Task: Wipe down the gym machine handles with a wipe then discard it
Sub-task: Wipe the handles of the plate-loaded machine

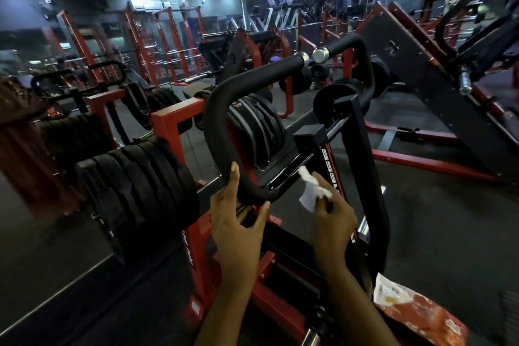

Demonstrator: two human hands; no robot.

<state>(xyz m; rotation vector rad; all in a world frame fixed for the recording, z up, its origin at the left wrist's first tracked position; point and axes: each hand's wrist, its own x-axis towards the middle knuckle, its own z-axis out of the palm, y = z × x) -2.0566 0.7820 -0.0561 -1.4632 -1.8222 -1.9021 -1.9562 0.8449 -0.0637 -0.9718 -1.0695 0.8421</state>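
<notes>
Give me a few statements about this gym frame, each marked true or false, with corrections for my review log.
1. The right grip pinches a white wipe. True.
2. The left grip holds the wipe packet. False: it touches the lower bend of the black handle, and the orange packet sits apart at the lower right of the view.
3. Black weight plates sit in a row to the left of the handle. True.
4. The handle's padding is red. False: the padding is black; it is the machine's frame that is red.
</notes>
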